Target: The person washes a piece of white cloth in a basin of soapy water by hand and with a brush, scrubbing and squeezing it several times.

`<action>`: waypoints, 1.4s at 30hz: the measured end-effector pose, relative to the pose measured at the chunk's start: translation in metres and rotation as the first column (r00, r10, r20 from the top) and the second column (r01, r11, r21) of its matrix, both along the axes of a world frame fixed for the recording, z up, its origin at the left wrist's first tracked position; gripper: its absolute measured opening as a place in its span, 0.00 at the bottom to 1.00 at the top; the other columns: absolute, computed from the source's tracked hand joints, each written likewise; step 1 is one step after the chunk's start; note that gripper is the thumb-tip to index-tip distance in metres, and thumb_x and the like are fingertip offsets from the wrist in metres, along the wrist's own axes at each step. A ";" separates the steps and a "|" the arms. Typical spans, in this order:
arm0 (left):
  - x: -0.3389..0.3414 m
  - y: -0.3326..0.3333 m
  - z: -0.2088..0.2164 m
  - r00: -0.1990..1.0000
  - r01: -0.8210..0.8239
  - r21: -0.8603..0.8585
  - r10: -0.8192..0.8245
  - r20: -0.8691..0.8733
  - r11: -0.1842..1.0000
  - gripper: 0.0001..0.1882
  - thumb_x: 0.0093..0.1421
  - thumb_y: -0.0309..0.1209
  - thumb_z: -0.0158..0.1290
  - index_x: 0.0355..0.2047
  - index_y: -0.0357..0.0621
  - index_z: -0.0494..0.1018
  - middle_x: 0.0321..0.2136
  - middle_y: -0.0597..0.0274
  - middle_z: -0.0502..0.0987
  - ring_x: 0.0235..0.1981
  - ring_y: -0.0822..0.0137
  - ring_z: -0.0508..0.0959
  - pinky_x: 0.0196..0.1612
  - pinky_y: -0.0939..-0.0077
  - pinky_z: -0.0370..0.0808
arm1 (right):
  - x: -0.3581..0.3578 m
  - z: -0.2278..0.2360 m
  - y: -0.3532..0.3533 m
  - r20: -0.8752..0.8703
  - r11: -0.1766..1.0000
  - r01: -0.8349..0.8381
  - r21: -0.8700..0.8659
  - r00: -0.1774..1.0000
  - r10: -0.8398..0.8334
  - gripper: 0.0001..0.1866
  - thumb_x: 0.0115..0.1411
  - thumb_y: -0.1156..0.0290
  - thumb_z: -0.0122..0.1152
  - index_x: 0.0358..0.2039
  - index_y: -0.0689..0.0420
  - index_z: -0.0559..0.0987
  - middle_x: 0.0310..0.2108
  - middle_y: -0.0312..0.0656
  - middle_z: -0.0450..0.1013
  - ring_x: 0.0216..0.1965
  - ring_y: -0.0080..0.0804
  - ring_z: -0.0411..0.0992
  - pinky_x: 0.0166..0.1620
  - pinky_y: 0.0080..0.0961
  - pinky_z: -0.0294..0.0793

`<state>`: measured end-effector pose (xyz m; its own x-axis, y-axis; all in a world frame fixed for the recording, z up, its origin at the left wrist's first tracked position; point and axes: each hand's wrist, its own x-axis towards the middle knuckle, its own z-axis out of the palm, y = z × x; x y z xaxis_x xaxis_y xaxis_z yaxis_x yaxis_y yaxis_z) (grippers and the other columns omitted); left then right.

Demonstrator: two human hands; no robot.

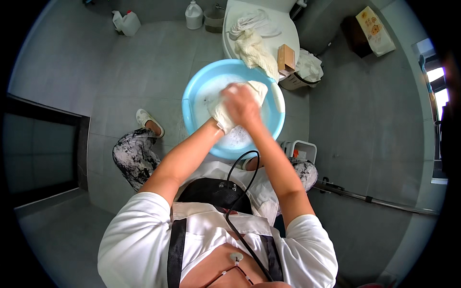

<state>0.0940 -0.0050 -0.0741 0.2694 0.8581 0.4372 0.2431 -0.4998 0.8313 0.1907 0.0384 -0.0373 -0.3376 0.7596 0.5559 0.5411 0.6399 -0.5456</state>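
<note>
We are viewing, from above, a round light-blue basin that is resting on the grey tiled floor and holding sudsy water. Within its outline, a cream cloth is lying bunched at the two hands. The right hand is covering the upper middle of the cloth; motion blur is softening its fingers, so we cannot tell whether they are gripping or only pressing. The left wrist is meeting the cloth's lower left edge, while the left hand is largely hiding at the cloth, and we cannot tell how its fingers are set. The hands are thus coming together at the cloth. At the basin's right rim, we are noting an elongated cream piece.

Just beyond the basin, a cream knitted textile is draping from a white toilet lid toward the rim. A white cloth is lying behind it, and a small brown box is standing to its right. Beside the toilet, a basket is holding white fabric. Farther back, we are observing two white jugs standing well apart, the nearer to the toilet neighbouring a translucent bucket.
</note>
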 end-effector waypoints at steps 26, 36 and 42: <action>0.001 0.003 -0.002 0.189 0.700 -0.281 0.208 0.960 0.657 0.21 0.60 0.43 0.29 0.48 0.47 0.58 0.50 0.56 0.59 0.53 0.65 0.59 0.55 0.73 0.55 | -0.013 0.005 -0.016 0.080 0.988 0.017 0.156 0.996 -0.030 0.15 0.43 0.72 0.58 0.35 0.49 0.75 0.39 0.44 0.68 0.39 0.46 0.67 0.48 0.39 0.63; 0.000 0.007 -0.022 0.239 0.626 -0.431 0.366 0.899 0.650 0.22 0.61 0.43 0.28 0.50 0.46 0.58 0.49 0.57 0.60 0.52 0.66 0.60 0.54 0.71 0.57 | -0.006 0.002 -0.005 0.010 0.988 0.045 0.147 0.999 -0.047 0.17 0.46 0.74 0.56 0.40 0.52 0.71 0.41 0.48 0.65 0.41 0.46 0.65 0.49 0.39 0.61; -0.014 0.001 0.038 0.809 0.200 -0.440 0.105 0.578 0.876 0.25 0.61 0.46 0.28 0.51 0.43 0.58 0.51 0.55 0.60 0.52 0.65 0.61 0.54 0.71 0.57 | 0.019 0.003 0.014 -0.772 0.830 0.067 -0.554 0.332 -0.542 0.30 0.46 0.77 0.54 0.52 0.54 0.57 0.38 0.42 0.64 0.29 0.27 0.63 0.30 0.21 0.67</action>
<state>0.0804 -0.0037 -0.0361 0.1486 0.9857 0.0790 -0.3622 -0.0201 0.9319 0.2097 0.0525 -0.0341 0.4618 0.8869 0.0134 -0.2908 0.1657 -0.9423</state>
